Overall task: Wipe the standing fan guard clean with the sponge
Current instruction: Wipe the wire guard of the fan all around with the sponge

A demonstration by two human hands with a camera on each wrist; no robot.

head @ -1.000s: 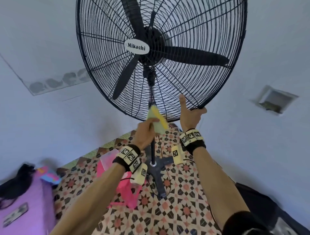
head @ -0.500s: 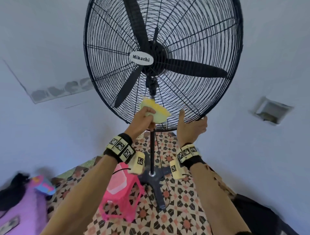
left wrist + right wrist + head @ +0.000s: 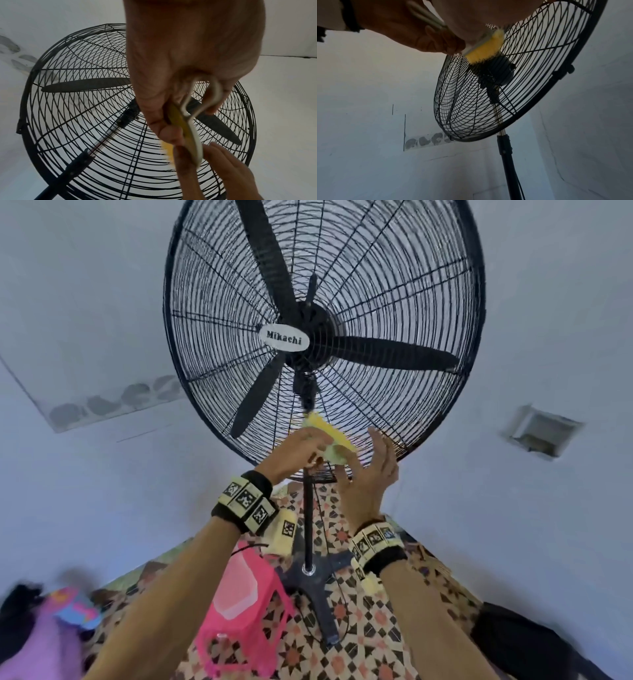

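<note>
Left hand [image 3: 298, 450] pinches the soft, light yellow sponge [image 3: 330, 440] against the fan guard [image 3: 394, 285] low on its stiff wire mesh, right hand [image 3: 370, 474] open beside it, best steadying the rim.

The floor [image 3: 376, 642] is covered in a patterned tile of brown, cream and pink stars. The fan's black cross-shaped base [image 3: 318, 580] stands on it, far of centre, with its pole rising upright. A pink plastic stool [image 3: 239, 621] stands just left of the base; a dark bag [image 3: 520, 642] lies at the right
</note>
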